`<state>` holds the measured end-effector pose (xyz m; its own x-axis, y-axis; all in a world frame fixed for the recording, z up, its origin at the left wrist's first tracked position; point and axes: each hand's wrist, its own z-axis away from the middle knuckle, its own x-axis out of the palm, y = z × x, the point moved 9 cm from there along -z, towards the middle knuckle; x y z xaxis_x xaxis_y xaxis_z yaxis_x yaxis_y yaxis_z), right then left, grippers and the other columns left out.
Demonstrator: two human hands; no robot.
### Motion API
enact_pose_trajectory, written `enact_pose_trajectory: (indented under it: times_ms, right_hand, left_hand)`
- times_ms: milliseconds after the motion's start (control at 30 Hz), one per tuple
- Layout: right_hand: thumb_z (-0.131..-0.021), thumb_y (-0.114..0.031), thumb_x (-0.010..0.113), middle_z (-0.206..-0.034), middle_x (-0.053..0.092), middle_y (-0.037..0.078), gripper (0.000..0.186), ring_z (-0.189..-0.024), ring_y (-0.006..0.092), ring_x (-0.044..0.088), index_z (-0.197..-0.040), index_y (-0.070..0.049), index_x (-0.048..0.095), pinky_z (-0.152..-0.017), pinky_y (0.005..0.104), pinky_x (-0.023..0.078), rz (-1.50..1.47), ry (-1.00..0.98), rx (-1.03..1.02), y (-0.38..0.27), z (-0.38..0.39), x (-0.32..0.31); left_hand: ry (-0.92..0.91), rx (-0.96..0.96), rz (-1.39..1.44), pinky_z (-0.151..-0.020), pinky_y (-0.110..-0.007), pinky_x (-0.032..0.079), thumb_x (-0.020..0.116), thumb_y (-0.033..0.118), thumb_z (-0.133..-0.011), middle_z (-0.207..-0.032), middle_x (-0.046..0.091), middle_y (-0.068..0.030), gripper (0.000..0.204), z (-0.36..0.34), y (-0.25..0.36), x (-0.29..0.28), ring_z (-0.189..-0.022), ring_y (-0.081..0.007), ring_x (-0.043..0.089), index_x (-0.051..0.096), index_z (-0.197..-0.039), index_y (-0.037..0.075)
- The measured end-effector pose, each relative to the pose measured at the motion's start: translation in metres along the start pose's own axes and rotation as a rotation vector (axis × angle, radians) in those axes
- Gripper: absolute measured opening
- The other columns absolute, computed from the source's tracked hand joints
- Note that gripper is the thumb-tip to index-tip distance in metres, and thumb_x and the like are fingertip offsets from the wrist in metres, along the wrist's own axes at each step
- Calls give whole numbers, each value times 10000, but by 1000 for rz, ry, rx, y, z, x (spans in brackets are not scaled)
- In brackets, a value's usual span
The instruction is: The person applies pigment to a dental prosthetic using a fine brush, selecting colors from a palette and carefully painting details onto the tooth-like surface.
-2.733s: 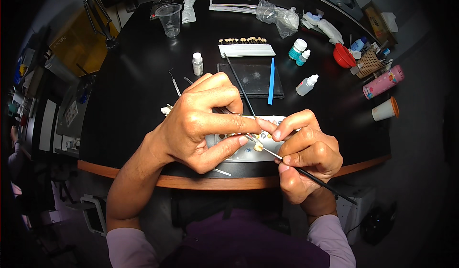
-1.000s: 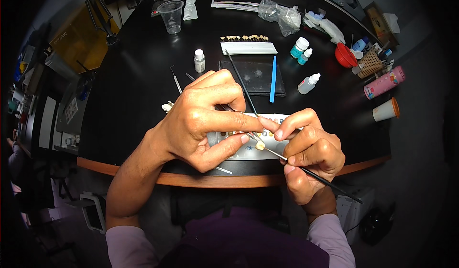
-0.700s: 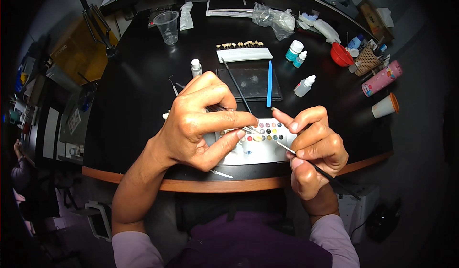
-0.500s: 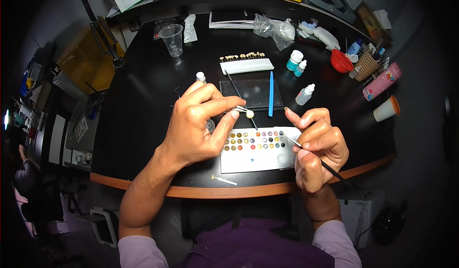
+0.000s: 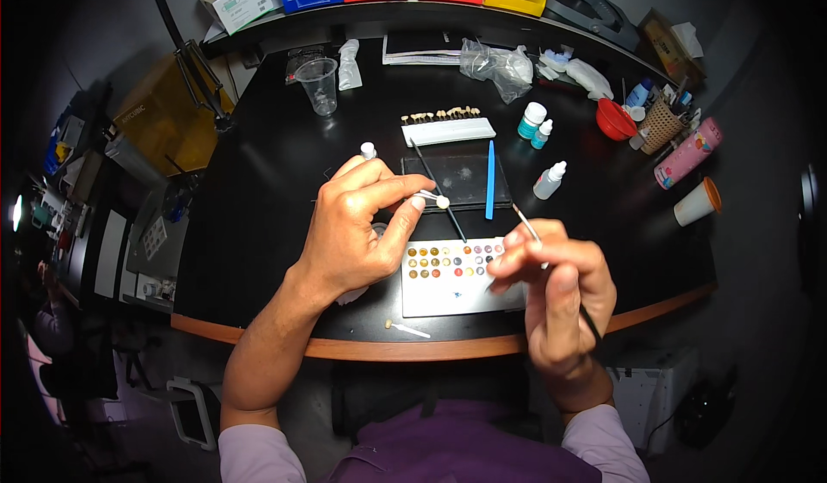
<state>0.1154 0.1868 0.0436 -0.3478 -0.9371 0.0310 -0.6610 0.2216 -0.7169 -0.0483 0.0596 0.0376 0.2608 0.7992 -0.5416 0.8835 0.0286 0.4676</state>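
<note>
My left hand [image 5: 357,229] pinches a small stick with a tooth-shaped sample [image 5: 440,200] at its tip, held above the black table. My right hand [image 5: 556,289] grips a thin brush [image 5: 527,227], its tip pointing up and left, over the right end of a white palette [image 5: 452,276] with several small colour wells. A dark glass slab [image 5: 458,182] lies just beyond the palette, with a blue spatula [image 5: 490,192] along its right side.
A row of tooth samples on a white holder [image 5: 448,127] lies further back. Small dropper bottles [image 5: 549,180], a clear plastic cup [image 5: 319,84], a red bowl [image 5: 615,119], a paper cup [image 5: 696,203] and a loose stick [image 5: 405,329] near the front edge surround the work area.
Both hands have drawn apart. My left hand lifted the tooth sample away toward the glass slab, and my right hand pulled the brush back over the palette, which now shows.
</note>
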Motion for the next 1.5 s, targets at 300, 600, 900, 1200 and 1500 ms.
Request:
enact_pose_trajectory:
  times_ms: [300, 600, 900, 1200, 1500]
  right_hand:
    - [-816, -59, 935, -1170, 683, 389, 503, -1084, 490, 723, -1178, 36, 599, -914, 524, 614, -1446, -157, -223, -50, 37, 92]
    - [-849, 75, 855, -973, 735, 289, 343, -817, 362, 730, -957, -41, 551, -720, 418, 585, -1684, -150, -80, -43, 40, 110]
    - [-863, 58, 846, -1007, 742, 315, 337, -903, 384, 763, -972, -57, 549, -797, 440, 633, -1421, -442, -237, -63, -8, 85]
    - [-1049, -166, 411, -1033, 730, 264, 286, -965, 297, 734, -1258, 26, 436, -991, 412, 539, 24, 186, -54, -10, -26, -11]
    - [-870, 78, 642, -897, 671, 148, 162, -1020, 218, 605, -1007, 6, 592, -921, 346, 527, 24, 191, -159, 10, -12, -12]
  left_hand:
    - [-13, -18, -43, -666, -334, 436, 723, 22, -895, -743, 633, -63, 187, -3, 1, 3, -730, -178, 552, 818, -1056, 14]
    - [2, -18, -44, -639, -337, 449, 754, 29, -872, -733, 631, -66, 167, 0, -2, 3, -705, -190, 543, 819, -1026, 17]
    - [-6, -160, 22, -539, -332, 400, 718, 65, -956, -708, 626, -93, 175, -7, -9, -3, -585, -157, 524, 809, -1089, -4]
    - [28, -243, 222, -532, -244, 344, 697, 62, -1001, -750, 589, -1, 237, 9, 2, 0, -619, -37, 494, 789, -1214, 14]
    - [58, -141, 268, -534, -233, 318, 714, 22, -967, -780, 577, 11, 246, 4, 12, 1, -625, -23, 450, 795, -1199, 20]
